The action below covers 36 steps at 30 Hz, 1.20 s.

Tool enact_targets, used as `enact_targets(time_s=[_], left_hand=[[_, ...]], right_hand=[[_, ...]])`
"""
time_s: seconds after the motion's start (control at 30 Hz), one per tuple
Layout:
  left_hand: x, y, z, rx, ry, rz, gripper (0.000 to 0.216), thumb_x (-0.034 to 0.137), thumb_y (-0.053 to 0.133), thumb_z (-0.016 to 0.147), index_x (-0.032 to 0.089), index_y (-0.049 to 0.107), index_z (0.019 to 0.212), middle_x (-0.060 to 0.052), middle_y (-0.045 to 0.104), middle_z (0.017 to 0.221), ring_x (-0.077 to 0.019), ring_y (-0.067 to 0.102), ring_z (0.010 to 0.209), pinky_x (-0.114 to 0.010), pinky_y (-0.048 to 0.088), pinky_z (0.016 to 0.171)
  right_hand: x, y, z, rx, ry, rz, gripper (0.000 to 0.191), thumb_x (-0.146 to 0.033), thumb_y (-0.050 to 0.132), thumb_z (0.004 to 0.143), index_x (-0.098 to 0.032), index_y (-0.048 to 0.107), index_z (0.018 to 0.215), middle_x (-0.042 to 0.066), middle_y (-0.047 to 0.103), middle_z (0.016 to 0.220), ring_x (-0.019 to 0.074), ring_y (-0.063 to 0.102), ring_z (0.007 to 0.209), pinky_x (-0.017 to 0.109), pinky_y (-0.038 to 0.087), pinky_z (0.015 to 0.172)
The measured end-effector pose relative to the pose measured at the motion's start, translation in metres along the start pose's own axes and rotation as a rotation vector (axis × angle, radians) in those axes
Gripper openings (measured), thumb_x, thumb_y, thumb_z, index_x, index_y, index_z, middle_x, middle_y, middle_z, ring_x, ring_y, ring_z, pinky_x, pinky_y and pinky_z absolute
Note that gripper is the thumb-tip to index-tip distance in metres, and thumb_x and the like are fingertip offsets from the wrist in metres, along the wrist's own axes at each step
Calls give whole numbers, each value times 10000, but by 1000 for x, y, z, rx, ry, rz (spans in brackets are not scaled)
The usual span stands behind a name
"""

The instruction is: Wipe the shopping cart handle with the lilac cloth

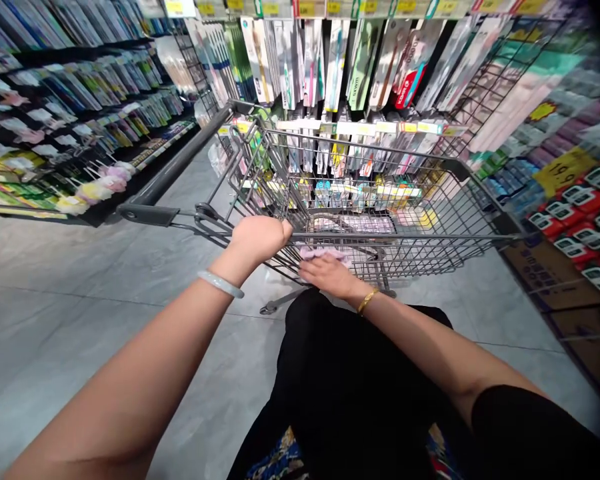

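Note:
A grey wire shopping cart (430, 237) stands sideways in front of me, its handle bar (180, 157) at the left. My left hand (260, 238) is closed around the cart's near top rail, close to the handle end. Lower and to the right, my right hand (327, 275) presses a light purple cloth (325, 254) against the near wire side. Its fingers lie fairly flat over the cloth, and part of the cloth shows above them. Through the wires I see no goods that are plainly inside the basket.
Beyond the cart hangs a rack of packaged toothbrushes (325, 63). Shelves with hanging packs (95, 80) line the left. Red and green packs (577, 207) stand at the right above cardboard boxes (545, 280). Grey floor tiles (105, 280) lie below; a cart wheel (269, 309) shows.

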<state>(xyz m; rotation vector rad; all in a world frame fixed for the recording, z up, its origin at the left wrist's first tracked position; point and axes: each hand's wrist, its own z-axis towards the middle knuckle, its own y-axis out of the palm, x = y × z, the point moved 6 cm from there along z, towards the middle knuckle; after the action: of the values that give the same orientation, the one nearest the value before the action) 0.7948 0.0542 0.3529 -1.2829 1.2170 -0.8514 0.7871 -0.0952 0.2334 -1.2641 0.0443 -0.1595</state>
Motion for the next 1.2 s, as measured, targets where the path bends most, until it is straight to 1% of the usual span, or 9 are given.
enact_targets(time_s=[0.1,0.23,0.33,0.5,0.73,0.87,1.0,1.1,1.2], left_hand=[[0,-1,0,-24,54,51,609,405,197,946,116,732,902,-185,716,854,-316,679,875,-360,482,721],[21,-10,4,-16,132,62,603,430,192,962,130,716,960,-169,716,906,-298,670,918,-345,472,766],[65,-20,10,4,204,-50,662,472,137,975,148,713,947,-147,718,940,-275,667,927,-341,470,790],[158,-30,19,10,413,-169,676,580,179,962,158,707,986,-136,718,953,-266,667,922,-349,483,809],[242,-43,39,-24,548,-189,692,617,196,952,154,710,983,-155,703,1000,-296,662,948,-402,503,811],[275,-39,52,-78,584,-184,734,635,160,945,148,708,984,-158,699,1010,-293,659,936,-406,503,812],[285,-33,60,-72,600,-162,795,655,98,933,140,700,985,-152,709,978,-276,656,937,-367,489,824],[287,-30,63,-117,609,-171,796,668,96,926,144,693,974,-134,723,927,-258,659,928,-338,477,823],[289,-29,65,-169,605,-183,794,681,96,918,152,687,965,-125,734,885,-250,665,907,-334,470,821]], right_hand=[[10,8,-27,-107,45,4,247,-151,480,948,-243,669,1077,60,676,1171,175,569,978,365,384,891],[21,-26,-37,7,155,-40,311,-198,460,964,-293,603,1223,52,596,1323,216,490,1139,410,320,998],[24,-31,-40,42,160,-67,327,-194,439,972,-309,591,1238,27,607,1302,207,463,1189,403,282,1039],[36,4,-76,-70,193,-13,269,-177,482,948,-278,655,1129,32,681,1095,175,533,1053,371,331,974],[89,-20,-142,77,705,-131,330,-223,471,938,-276,628,1223,89,593,1267,248,441,1166,417,284,1013],[91,5,-184,73,814,-53,296,-190,466,923,-287,684,1097,52,651,1082,221,486,1076,386,295,1024],[108,8,-226,353,1184,51,327,-119,464,838,-209,660,1084,93,610,1123,234,503,1083,372,382,962],[126,-21,-244,642,1430,34,450,-148,388,841,-160,512,1274,132,537,1198,234,501,1108,363,429,922],[136,-51,-245,732,1552,-29,529,-189,364,860,-148,358,1386,166,452,1282,249,471,1157,367,435,912]])
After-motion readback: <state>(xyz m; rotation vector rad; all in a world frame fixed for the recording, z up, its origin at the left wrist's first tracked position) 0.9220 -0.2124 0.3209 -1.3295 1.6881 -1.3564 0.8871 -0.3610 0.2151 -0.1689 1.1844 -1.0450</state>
